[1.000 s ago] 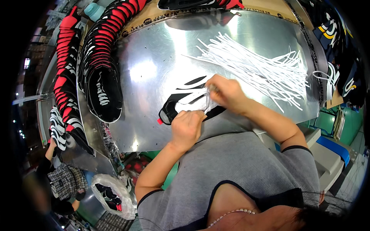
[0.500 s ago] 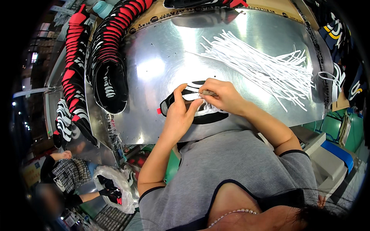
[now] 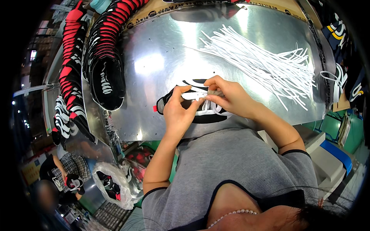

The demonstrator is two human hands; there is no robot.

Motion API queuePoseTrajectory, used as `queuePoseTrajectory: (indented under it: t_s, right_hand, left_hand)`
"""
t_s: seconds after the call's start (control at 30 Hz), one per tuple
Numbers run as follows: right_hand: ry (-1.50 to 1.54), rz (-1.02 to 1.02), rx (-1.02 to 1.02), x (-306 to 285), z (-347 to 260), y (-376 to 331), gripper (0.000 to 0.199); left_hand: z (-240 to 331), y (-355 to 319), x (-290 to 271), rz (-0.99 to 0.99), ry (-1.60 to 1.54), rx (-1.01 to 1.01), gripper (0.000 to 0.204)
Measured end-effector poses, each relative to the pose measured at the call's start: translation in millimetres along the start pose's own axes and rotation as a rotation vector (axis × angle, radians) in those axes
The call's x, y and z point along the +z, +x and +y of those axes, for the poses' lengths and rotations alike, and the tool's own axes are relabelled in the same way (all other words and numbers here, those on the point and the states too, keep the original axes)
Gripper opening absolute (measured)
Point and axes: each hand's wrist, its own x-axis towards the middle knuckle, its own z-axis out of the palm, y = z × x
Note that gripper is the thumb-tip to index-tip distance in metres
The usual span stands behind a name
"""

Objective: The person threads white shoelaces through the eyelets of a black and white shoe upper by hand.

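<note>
A black, white and grey shoe upper point(image 3: 208, 118) with a red tab lies sideways on the metal table in front of me. A white shoelace point(image 3: 210, 108) runs through part of its eyelets. My left hand point(image 3: 180, 111) grips the upper near its opening, thumb and forefinger on either side of the white lacing area. From the right, my right hand point(image 3: 230, 96) pinches the shoelace close to the left thumb tip. Something tan, perhaps a finger wrap, shows between its fingers. The exact spot under the fingertips is hidden.
Loose white shoelaces point(image 3: 258, 65) lie in a bundle at the right of the metal table point(image 3: 154, 100). Nested black and red uppers point(image 3: 106, 82) stand in long rows at the left. Beyond, a co-worker point(image 3: 69, 169) holds an upper near a plastic-lined bag point(image 3: 129, 196).
My right hand has shifted slightly right, and more white lace shows between my hands. The upper has moved a little left. The co-worker's hand has left the bag and now holds an upper.
</note>
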Motion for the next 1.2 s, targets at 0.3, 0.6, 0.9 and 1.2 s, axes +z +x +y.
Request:
queuePoseTrajectory:
  t_s: [0.3,0.6,0.9,1.2]
  right_hand:
    - [0.051,0.000,0.080,3.6,6.1,1.6,0.024]
    - [-0.023,-0.408,-0.320,-16.8,6.9,49.1,0.024]
    - [0.138,-0.293,-0.040,-26.2,-3.6,48.8,0.015]
    - [0.298,-0.232,0.202,-2.3,7.5,51.2,0.016]
  left_hand:
    - [-4.9,2.5,-0.8,-0.013,0.022,0.064,0.036]
    - [-6.8,3.6,-7.9,-0.096,0.046,0.014,0.041]
    - [-12.8,4.8,-12.4,-0.112,0.090,0.147,0.047]
    - [-8.9,10.3,-9.5,-0.075,0.060,0.094,0.044]
